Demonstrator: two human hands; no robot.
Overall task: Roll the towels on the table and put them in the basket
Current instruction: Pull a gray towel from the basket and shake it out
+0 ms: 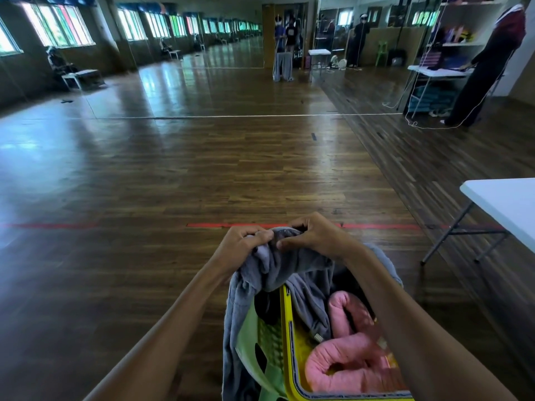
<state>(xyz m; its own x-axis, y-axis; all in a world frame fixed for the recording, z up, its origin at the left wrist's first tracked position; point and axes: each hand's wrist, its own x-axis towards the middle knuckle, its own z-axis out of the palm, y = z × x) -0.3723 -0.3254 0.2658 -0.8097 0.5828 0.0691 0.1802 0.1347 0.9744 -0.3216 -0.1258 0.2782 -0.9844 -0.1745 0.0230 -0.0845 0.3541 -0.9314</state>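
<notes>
A grey towel (289,270) hangs over the near end of a yellow basket (288,322), bunched at its top. My left hand (241,244) grips the bunched top edge from the left. My right hand (315,234) pinches the same edge from the right, thumb against the cloth. Both hands are close together above the basket. A pink rolled towel (350,363) lies inside the basket, and a dark towel shows behind it. The grey cloth trails down the basket's left outside.
A green plastic chair (262,351) carries the basket. A white folding table (506,206) stands at the right. Wooden floor with a red tape line (237,225) stretches ahead. A person (489,68) stands at another table far right.
</notes>
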